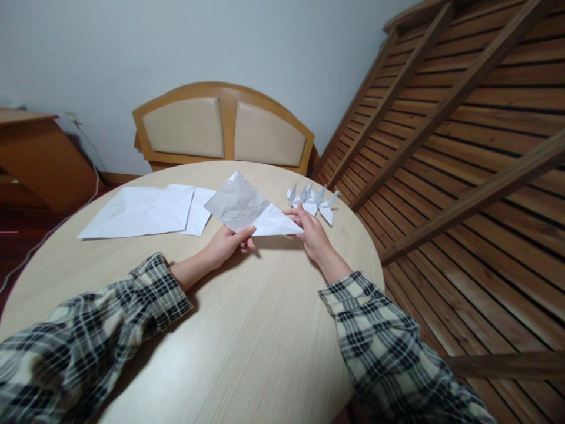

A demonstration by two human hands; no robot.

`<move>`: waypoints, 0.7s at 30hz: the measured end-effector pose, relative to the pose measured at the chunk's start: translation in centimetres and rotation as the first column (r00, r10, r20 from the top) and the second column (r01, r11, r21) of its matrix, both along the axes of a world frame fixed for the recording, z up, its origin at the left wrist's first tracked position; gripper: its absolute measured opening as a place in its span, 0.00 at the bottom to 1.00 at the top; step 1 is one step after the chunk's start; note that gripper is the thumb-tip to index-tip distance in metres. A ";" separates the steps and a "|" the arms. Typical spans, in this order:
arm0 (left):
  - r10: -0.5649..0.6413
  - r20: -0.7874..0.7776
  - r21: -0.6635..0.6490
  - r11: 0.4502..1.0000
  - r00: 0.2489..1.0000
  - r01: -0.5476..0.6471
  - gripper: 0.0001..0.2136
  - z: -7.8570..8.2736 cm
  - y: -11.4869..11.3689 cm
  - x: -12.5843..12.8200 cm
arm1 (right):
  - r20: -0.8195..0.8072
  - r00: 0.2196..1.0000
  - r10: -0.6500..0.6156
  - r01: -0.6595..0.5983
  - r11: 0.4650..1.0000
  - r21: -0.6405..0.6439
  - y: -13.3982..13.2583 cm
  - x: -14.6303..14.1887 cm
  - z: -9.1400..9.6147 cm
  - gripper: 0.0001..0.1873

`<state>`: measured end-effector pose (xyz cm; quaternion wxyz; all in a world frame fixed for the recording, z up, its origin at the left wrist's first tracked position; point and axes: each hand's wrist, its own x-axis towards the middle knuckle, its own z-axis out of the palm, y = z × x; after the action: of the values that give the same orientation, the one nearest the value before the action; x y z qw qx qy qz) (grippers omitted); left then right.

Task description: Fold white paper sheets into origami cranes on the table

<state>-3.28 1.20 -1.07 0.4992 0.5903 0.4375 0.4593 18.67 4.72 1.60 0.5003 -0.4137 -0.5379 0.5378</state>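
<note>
A creased white paper sheet point(242, 206), partly folded, is lifted just above the round table point(247, 330). My left hand point(227, 245) pinches its near corner, thumb on top. My right hand point(311, 232) grips the sheet's right point between fingers and thumb. Both forearms, in plaid sleeves, rest on the tabletop.
Flat white paper sheets point(141, 212) lie on the table at the left. Small folded paper cranes point(314, 200) sit at the far right edge, just behind my right hand. A padded wooden chair point(223, 129) stands behind the table. A slatted wooden frame point(463, 147) leans at the right.
</note>
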 end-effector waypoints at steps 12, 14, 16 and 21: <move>0.022 0.158 -0.132 0.991 0.987 -0.001 0.18 0.3 0.2 0.1 | 0.107 0.941 0.322 -0.311 0.944 -0.112 -1.0 -1.4 -0.9 0.31; -0.002 0.122 -0.110 0.994 0.993 0.016 0.18 0.4 0.1 0.2 | 0.135 0.931 0.338 -0.326 0.940 -0.104 -1.2 -1.7 -1.2 0.29; -0.030 0.082 -0.083 0.996 0.996 0.037 0.17 0.5 -0.1 0.3 | 0.158 0.931 0.328 -0.317 0.944 -0.093 -1.4 -1.9 -1.4 0.28; -0.058 0.038 -0.053 0.997 0.998 0.060 0.16 0.4 -0.2 0.3 | 0.182 0.934 0.307 -0.299 0.952 -0.070 -1.8 -2.0 -1.2 0.24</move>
<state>-2.97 0.96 -0.64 0.5364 0.5807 0.4229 0.4429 16.65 2.89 0.37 0.3490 -0.3855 -0.6294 0.5774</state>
